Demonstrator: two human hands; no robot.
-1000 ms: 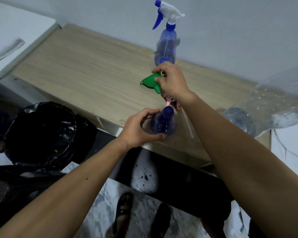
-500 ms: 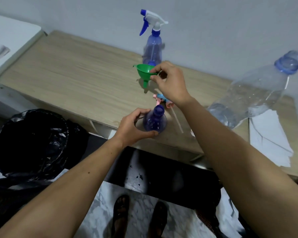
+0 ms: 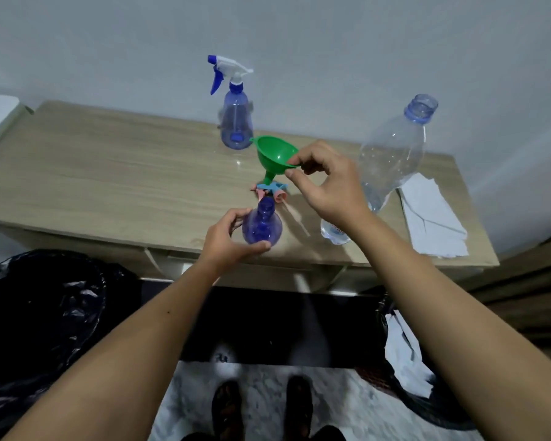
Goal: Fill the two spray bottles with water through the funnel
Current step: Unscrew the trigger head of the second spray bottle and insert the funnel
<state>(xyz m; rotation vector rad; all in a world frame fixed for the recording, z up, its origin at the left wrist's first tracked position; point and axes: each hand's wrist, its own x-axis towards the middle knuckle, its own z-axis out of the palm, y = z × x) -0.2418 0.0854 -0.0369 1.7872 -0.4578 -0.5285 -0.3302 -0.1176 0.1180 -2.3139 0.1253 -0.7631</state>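
An uncapped blue spray bottle point(image 3: 262, 225) stands near the front edge of the wooden table point(image 3: 109, 179), gripped at its base by my left hand point(image 3: 233, 240). My right hand point(image 3: 328, 183) pinches the rim of a green funnel point(image 3: 275, 155), held upright in the air a little behind and above the bottle's open neck. The removed pink and blue spray head point(image 3: 272, 190) with its tube lies on the table just behind that bottle. A second blue spray bottle point(image 3: 235, 119), with its white and blue trigger head on, stands at the back by the wall.
A large clear water bottle point(image 3: 392, 160), open at the top and mostly empty, stands at the right. White paper napkins point(image 3: 433, 218) lie on the table's right end. A black bin bag point(image 3: 42, 300) sits on the floor at the left. My feet show below.
My right hand has lifted the funnel off the table, turned it upright and carried it toward the open bottle. The view has shifted left and up. My left hand stays on the bottle.
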